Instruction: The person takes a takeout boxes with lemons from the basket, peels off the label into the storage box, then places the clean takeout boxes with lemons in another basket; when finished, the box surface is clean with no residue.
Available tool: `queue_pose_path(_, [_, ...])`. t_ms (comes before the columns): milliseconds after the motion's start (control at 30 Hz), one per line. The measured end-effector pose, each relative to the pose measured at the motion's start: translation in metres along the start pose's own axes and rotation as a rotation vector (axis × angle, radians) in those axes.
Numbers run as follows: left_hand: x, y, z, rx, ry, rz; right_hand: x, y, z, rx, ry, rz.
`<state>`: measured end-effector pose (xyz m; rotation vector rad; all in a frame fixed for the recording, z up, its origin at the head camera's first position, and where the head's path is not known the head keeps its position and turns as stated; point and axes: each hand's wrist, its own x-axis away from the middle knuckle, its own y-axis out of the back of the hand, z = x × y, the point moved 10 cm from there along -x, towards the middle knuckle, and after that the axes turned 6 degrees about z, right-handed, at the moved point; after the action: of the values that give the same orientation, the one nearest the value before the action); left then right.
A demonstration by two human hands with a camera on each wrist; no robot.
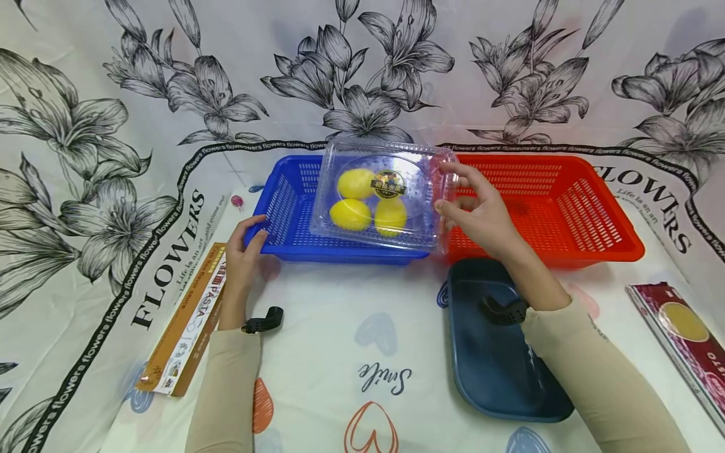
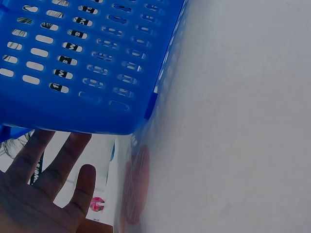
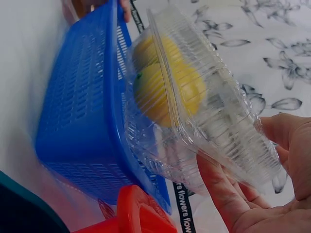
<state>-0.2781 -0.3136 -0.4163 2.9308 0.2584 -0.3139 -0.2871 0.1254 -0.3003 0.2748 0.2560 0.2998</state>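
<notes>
In the head view, my right hand (image 1: pixel 476 204) grips the right end of a clear plastic fruit box (image 3: pixel 218 111). Three yellow lemons (image 1: pixel 351 215) sit in its left part, and a dark round label (image 1: pixel 388 184) is on the lid. The box is tilted over the blue basket (image 1: pixel 289 242), with its right end overlapping the red basket's edge. My left hand (image 1: pixel 240 255) is at the blue basket's left rim. From the left wrist, its fingers (image 2: pixel 63 158) look stretched out, two tips hidden behind the basket and the thumb apart from it.
The red basket (image 1: pixel 600 255) stands right of the blue one. A dark blue tray (image 1: pixel 487 365) lies in front, under my right forearm. A brown pasta box (image 1: pixel 187 327) lies at the left, and a dark red package (image 1: pixel 680 340) is at the right edge.
</notes>
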Motion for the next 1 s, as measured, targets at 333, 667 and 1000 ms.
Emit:
queue_pose_path(333, [0.000, 0.001, 0.003, -0.025, 0.011, 0.003, 0.024, 0.007, 0.006, -0.053, 0.038, -0.015])
queue_pose_path(667, [0.000, -0.001, 0.001, -0.037, 0.007, 0.006, 0.046, -0.005, 0.013, -0.077, 0.028, 0.024])
queue_pose_path(1000, [-0.001, -0.002, 0.002, -0.023, 0.026, 0.004, 0.067, -0.025, 0.012, -0.087, 0.021, 0.083])
